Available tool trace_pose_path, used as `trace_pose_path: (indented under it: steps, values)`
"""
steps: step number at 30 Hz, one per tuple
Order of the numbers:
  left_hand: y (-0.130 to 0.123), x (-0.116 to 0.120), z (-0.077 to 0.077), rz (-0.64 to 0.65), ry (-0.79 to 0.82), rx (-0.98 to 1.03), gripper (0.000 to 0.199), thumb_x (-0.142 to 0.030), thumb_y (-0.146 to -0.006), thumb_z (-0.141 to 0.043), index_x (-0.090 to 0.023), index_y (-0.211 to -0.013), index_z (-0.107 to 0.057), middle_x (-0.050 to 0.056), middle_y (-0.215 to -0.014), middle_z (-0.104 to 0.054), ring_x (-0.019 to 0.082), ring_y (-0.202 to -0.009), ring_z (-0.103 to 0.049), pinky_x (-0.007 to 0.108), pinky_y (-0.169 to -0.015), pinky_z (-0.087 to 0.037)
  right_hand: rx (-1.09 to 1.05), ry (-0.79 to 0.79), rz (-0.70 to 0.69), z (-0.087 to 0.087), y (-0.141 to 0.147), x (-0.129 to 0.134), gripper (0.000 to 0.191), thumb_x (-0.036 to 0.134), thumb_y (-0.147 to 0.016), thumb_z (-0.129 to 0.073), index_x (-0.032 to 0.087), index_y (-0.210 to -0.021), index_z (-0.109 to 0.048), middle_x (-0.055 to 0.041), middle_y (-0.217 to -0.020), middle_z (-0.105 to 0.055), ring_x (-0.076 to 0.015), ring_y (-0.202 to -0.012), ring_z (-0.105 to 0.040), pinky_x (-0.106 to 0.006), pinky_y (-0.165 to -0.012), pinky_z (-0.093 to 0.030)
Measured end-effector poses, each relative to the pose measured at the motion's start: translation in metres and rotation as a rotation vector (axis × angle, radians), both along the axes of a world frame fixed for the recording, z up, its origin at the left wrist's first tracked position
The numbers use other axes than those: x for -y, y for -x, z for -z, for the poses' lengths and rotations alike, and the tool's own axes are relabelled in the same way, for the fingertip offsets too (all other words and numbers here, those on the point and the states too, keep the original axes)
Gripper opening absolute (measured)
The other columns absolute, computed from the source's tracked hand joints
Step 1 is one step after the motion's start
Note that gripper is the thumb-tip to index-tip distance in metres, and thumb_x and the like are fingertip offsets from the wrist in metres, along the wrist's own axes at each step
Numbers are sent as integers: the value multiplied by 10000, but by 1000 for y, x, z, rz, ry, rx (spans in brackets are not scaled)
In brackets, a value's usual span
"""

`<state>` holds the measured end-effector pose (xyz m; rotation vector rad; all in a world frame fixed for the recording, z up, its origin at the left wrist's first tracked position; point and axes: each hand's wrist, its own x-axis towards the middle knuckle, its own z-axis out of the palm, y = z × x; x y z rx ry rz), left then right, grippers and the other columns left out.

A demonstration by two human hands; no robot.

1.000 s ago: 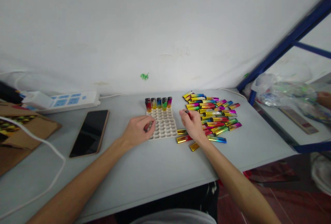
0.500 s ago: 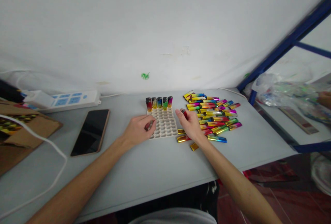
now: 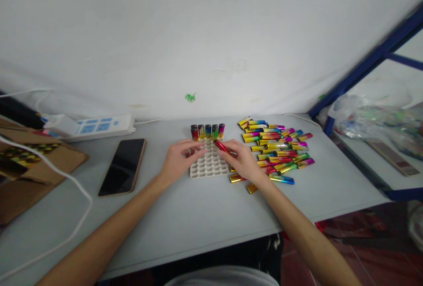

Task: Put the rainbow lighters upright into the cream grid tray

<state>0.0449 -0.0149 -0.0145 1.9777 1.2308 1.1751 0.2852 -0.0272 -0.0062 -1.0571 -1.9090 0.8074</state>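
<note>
A white tray (image 3: 209,169) with rows of holes lies on the grey table, and several coloured lighters (image 3: 208,131) stand upright along its back edge. My left hand (image 3: 180,158) hovers over the tray's left side, thumb and index finger apart, with nothing visible between them. On the other side, my right hand (image 3: 241,158) pinches a red lighter (image 3: 220,146), tilted with its dark end toward the tray's back left. A loose pile of shiny multicoloured lighters (image 3: 280,147) lies to the right of the tray, partly behind my right hand.
A black phone (image 3: 123,167) lies on the left, in front of a white power strip (image 3: 105,126). An open cardboard box (image 3: 66,162) and a white cable (image 3: 71,178) are at the far left. On the right, a blue metal frame (image 3: 355,72) stands before plastic bags (image 3: 373,118).
My left hand has opened, and the dark object it held is no longer visible. My right hand has moved left over the tray, and more of its red lighter shows. The view has shifted slightly.
</note>
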Motion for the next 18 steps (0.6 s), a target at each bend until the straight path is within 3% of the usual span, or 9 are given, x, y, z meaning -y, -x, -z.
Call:
trace_pose_path:
  steps: [4,8,11,15,18]
  values:
    - [-4,3,-1,61,43,47,368,-493,-817,-829,-212,-1053,-835,75,-977,-775,141,-676,-633,253,-560,-479,-39,31,-9,0,5,5,229,320,-940,-756,223,-1140,-806,-58,-1063,-811,-197,-909,-742,-301,-819,-549]
    - [-7,6,1,96,114,74,300,-468,-847,-804,-217,-1008,-837,83,-1009,-792,195,-839,-714,254,-617,-521,-67,27,26,7,11,7,214,353,-917,-783,210,-1074,-802,-49,-1017,-820,-197,-881,-757,-300,-802,-577]
    - [-4,4,-1,56,190,162,306,-465,-814,-828,-187,-941,-822,87,-965,-798,216,-871,-727,270,-664,-557,-88,-8,21,9,12,6,286,398,-916,-780,211,-1132,-757,-57,-1069,-806,-204,-936,-762,-323,-847,-610]
    - [8,-4,-12,-24,259,329,357,-481,-796,-830,-156,-934,-775,81,-899,-781,165,-690,-677,259,-569,-537,40,-186,49,9,5,1,322,388,-927,-773,214,-1192,-719,-90,-1150,-772,-226,-1054,-737,-395,-975,-602]
    - [19,-12,-16,-115,199,423,356,-487,-812,-812,-163,-920,-712,54,-843,-766,124,-572,-623,262,-554,-538,187,-272,-17,12,-1,-1,355,375,-934,-766,205,-1240,-710,-138,-1298,-711,-264,-1232,-668,-459,-1099,-544]
